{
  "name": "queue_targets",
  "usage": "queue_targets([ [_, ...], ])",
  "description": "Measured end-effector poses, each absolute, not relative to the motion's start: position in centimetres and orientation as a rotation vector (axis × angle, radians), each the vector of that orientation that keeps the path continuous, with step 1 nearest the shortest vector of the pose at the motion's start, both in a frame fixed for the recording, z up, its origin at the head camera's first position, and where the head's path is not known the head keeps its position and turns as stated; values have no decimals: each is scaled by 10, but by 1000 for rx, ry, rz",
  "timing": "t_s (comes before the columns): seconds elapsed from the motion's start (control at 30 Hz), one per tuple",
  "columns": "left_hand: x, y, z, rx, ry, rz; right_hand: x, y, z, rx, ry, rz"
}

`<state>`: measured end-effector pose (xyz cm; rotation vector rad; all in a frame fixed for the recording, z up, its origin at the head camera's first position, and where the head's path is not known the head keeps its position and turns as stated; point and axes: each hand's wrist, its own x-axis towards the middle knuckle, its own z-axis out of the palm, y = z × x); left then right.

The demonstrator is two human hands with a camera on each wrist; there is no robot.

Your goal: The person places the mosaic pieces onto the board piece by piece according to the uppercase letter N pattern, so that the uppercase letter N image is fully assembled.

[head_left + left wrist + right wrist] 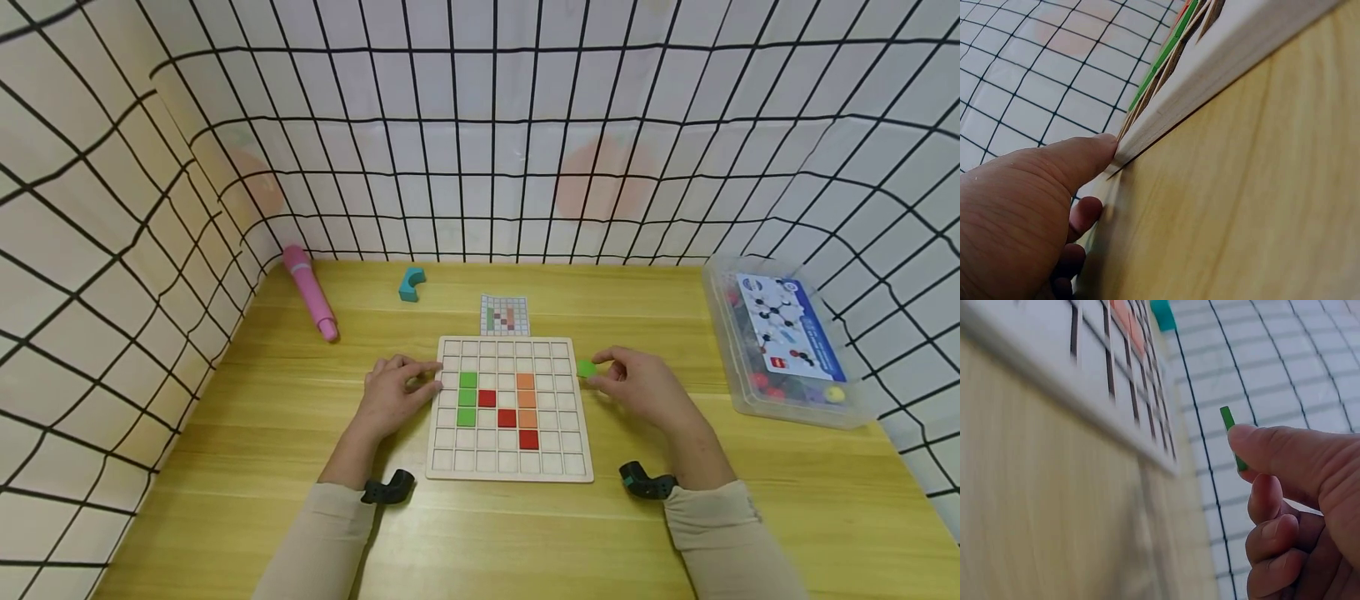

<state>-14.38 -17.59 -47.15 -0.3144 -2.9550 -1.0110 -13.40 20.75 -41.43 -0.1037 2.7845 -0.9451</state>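
Observation:
A wooden grid board (pixel 510 471) lies on the table with three green tiles (pixel 467 397), three red tiles (pixel 506 418) and three orange tiles (pixel 527 400) in its squares. My left hand (pixel 392 396) is at the board's left edge, its thumb and index finger extended and touching the rim; the thumb (pixel 1094 153) meets the edge in the left wrist view. Just off the board's right edge, my right hand (pixel 645 387) pinches a green square tile (pixel 1234 439) between thumb and index finger, the tile raised above the table. A small printed pattern card (pixel 504 315) lies behind the board.
A clear plastic box (pixel 787 400) with coloured balls and a label stands at the right. At the left back lie a pink pen-like tube (pixel 311 292) and a teal arch-shaped block (pixel 411 284). Black wire mesh (pixel 487 150) surrounds the table.

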Motion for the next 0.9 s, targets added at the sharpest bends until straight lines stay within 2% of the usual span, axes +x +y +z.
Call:
queue_targets([
  [0.37, -144, -175, -475, -323, -2939, -995, -120, 155, -407, -362, 2770, -942],
  [0.9, -144, -176, -473, -333, -2942, -996, -110, 114, -414, -572, 2716, -923],
])
